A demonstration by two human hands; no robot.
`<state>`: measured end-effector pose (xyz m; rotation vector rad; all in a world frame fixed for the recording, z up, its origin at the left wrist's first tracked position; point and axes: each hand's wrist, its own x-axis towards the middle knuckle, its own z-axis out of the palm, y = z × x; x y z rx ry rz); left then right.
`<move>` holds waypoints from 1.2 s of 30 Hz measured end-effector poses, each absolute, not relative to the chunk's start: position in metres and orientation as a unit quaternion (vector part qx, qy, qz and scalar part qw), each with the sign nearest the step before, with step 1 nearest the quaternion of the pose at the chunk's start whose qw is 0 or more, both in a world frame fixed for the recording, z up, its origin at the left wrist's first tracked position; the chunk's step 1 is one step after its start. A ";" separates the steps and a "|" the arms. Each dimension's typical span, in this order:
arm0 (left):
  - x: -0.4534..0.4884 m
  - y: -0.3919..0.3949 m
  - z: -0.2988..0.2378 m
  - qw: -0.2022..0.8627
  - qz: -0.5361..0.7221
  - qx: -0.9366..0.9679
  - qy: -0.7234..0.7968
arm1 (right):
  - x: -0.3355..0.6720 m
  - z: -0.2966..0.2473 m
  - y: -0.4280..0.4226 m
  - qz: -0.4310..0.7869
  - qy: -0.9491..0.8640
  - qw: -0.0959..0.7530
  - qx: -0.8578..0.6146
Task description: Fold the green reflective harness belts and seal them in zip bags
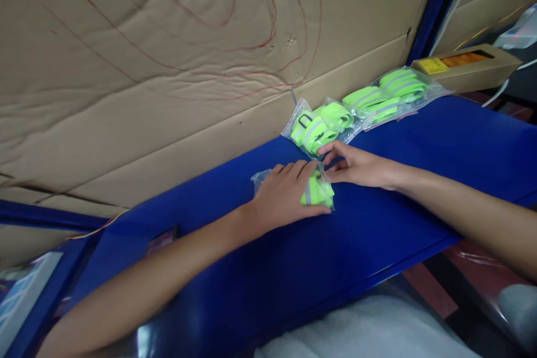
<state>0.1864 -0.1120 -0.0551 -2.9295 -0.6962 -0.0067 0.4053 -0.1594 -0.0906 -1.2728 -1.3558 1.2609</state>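
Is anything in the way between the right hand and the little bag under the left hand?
Nothing visible is. The bare right hand is right beside the clear plastic bag of neon-green, grey-striped strap; whether they touch is unclear. The bare left hand covers the bag's left part.

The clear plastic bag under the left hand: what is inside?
Inside the clear plastic bag, a neon-green strap with a grey stripe shows; the left hand covers the middle, hiding whatever is there.
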 end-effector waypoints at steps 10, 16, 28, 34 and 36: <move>0.195 -0.107 -0.051 0.003 0.046 -0.962 -0.270 | 0.400 -0.073 -0.173 0.648 -0.495 0.355 -0.457; 0.188 -0.102 -0.053 -0.038 0.034 -0.955 -0.292 | 0.387 -0.073 -0.176 0.693 -0.482 0.375 -0.382; 0.142 -0.151 -0.004 -0.523 -0.074 -0.686 -0.500 | 0.372 -0.074 -0.189 0.636 -0.598 0.417 -0.254; 0.107 -0.180 -0.025 -0.622 -0.156 -0.600 -0.478 | 0.360 -0.075 -0.207 0.581 -0.692 0.348 -0.250; 0.106 -0.183 -0.037 -0.630 -0.175 -0.602 -0.458 | 0.354 -0.070 -0.215 0.548 -0.733 0.330 -0.229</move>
